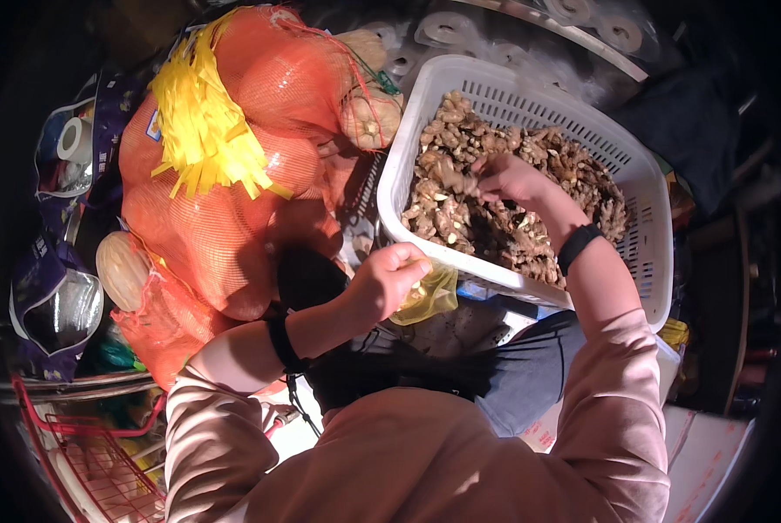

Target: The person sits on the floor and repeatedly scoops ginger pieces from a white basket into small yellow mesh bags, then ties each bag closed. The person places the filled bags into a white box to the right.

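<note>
A white slotted plastic crate (403, 173) holds a heap of ginger roots (524, 242). Over the heap, my right hand (511, 180) grips a piece of ginger root (452, 175), slightly blurred, at its fingertips. Just outside the crate's near left edge, my left hand (393, 274) pinches the top of a small yellow mesh bag (437, 297). Pale pieces show inside that bag, partly hidden by the fingers.
Orange mesh sacks of large squashes (207, 235) stand on the left, with a bunch of yellow strips (210, 124) on top. Plastic film rolls (446, 29) lie behind the crate. A red wire basket (102, 457) stands at lower left.
</note>
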A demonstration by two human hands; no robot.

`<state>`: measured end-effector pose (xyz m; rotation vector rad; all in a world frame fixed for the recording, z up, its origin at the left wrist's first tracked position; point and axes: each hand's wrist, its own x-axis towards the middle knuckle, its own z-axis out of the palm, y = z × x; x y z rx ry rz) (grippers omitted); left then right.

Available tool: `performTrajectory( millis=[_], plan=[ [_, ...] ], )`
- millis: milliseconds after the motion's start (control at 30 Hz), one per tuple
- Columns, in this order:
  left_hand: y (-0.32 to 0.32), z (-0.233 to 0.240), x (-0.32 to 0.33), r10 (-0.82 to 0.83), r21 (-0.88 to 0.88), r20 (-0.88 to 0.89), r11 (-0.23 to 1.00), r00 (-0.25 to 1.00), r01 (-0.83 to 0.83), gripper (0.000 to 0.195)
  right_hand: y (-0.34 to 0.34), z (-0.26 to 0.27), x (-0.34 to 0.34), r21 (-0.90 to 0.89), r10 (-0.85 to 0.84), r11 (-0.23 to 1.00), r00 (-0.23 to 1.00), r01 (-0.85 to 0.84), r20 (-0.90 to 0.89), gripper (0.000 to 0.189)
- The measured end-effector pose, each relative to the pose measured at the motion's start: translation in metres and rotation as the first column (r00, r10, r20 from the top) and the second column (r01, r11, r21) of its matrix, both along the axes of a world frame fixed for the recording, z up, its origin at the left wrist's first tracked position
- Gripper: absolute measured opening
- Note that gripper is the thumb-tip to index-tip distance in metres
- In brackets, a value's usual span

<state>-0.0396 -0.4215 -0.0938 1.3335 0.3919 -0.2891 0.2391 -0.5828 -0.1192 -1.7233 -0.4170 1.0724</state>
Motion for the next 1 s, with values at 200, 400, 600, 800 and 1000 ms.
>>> performTrajectory(
  millis=[200,400,600,800,1000],
  plan=[
    [-0.003,-0.006,-0.001,0.026,-0.041,0.043,0.999,0.999,-0.025,0.016,-0.025,0.079,-0.081,0.482,-0.107,0.845,0.957,0.23,-0.268,0.031],
    [-0.011,-0.021,0.007,0.122,-0.188,-0.019,0.974,0.992,-0.123,0.013,-0.032,0.073,-0.196,0.204,0.07,0.951,0.806,-0.231,0.588,0.024],
    [-0.011,-0.001,0.001,0.087,-0.344,0.211,0.939,0.974,-0.009,0.014,-0.043,0.044,-0.217,-0.267,0.32,0.947,0.593,-0.179,0.739,0.034],
    [-0.033,0.009,-0.003,0.049,-0.168,0.097,0.985,0.994,-0.032,0.018,-0.037,0.021,-0.221,-0.438,0.354,0.899,0.589,-0.001,0.726,0.041],
    [-0.037,0.018,-0.01,0.097,-0.135,0.115,0.988,0.989,-0.081,0.018,-0.042,0.016,-0.225,0.178,-0.228,0.968,0.919,0.178,0.321,0.047]
  ],
)
